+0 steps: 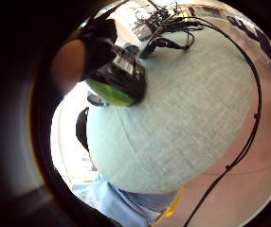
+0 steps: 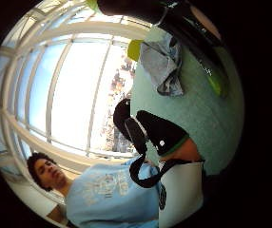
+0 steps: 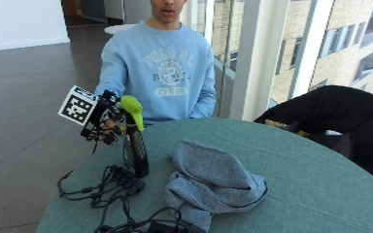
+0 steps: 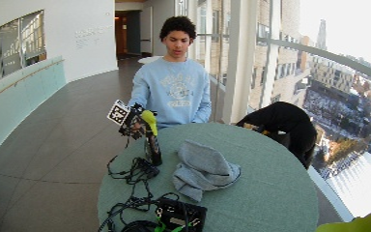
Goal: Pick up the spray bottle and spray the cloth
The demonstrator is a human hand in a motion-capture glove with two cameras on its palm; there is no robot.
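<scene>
A spray bottle [image 3: 136, 150] with a dark body and a lime-green head stands upright near the table's left edge. My gloved right hand [image 3: 106, 121] grips it at the neck, just under the green head. Its base is at or just above the table [image 3: 303, 194]; I cannot tell which. The wide outside view shows the same bottle [image 4: 152, 145] and hand [image 4: 133, 123]. In the little finger side palm view the bottle [image 1: 119, 78] fills the space by my curled fingers [image 1: 97, 40]. A crumpled grey cloth [image 3: 212, 182] lies on the table to the bottle's right, also visible as the cloth [image 2: 164, 66].
Black cables [image 3: 109, 187] lie tangled on the table beside the bottle's base, running to a black box [image 4: 180, 212] at the near edge. A black jacket [image 3: 329, 114] hangs over a chair behind the table's far right. The person sits at the far side.
</scene>
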